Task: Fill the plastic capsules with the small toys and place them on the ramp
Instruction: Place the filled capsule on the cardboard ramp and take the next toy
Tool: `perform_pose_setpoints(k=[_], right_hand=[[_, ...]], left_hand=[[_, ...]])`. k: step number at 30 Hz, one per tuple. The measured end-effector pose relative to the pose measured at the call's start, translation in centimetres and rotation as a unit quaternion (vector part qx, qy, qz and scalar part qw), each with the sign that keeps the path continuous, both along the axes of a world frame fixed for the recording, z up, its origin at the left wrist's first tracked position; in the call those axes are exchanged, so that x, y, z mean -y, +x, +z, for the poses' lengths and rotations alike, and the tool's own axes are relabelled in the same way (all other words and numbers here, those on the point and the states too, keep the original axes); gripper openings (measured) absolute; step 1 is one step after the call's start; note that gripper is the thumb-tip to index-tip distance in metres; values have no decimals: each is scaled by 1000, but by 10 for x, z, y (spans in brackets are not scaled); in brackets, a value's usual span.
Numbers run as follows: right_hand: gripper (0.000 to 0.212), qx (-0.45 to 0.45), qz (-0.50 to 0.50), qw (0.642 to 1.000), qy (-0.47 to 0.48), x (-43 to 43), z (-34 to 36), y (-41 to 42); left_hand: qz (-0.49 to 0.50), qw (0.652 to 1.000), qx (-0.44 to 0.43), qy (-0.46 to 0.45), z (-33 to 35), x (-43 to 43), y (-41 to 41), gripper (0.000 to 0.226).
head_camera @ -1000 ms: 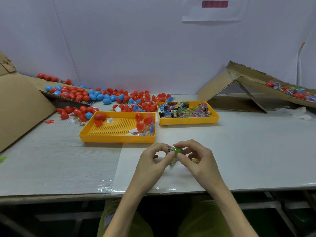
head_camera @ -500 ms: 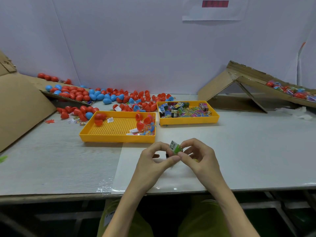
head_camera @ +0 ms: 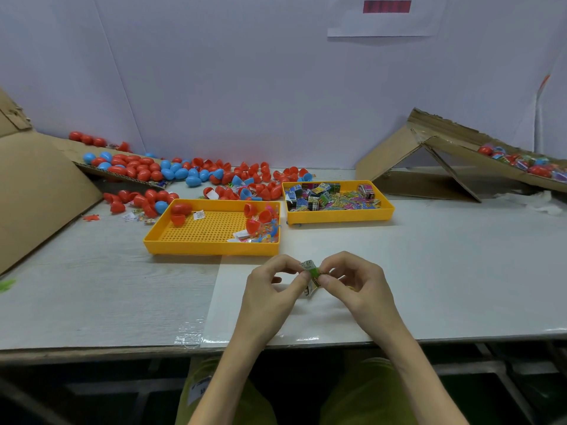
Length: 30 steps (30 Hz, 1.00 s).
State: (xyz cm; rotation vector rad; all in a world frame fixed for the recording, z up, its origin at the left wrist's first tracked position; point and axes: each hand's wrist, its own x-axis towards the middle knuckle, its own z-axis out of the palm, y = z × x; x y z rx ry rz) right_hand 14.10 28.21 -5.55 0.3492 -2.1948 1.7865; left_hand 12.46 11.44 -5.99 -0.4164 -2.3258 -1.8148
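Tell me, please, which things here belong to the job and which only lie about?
Job:
packet, pinched by left hand and right hand
capsules
toy tray
ramp

Lying about:
green scrap
red scrap
wall sheet

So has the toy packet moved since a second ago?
No. The toy packet stays just in front of the perforated yellow tray's near right corner.

Pale wall (head_camera: 245,72), grey table (head_camera: 92,296)
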Motion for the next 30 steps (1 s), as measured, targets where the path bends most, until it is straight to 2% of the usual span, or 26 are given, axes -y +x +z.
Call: perform_pose_setpoints(k=[8, 11, 14, 19, 26, 30], right_hand=[[5, 15, 34, 998, -55, -3, 2, -1], [7, 29, 62, 998, 0, 1, 2, -1], [14, 21, 45, 997, 52, 5, 1, -1], [7, -17, 5, 1000, -2, 0, 1, 0], [5, -10, 62, 996, -56, -6, 0, 0], [12, -6, 65, 995, -77, -6, 0, 1]], left_hand=[[7, 1000, -14, -21, 0, -1, 1, 5], [17, 998, -41, -39, 1, -2, 3, 9], [1, 998, -45, -35, 2, -2, 5, 10], [41, 997, -34, -52, 0, -3, 3, 11], [63, 995, -38, -71, -1, -5, 2, 12], [58, 996, -35, -65, 0, -4, 2, 11]])
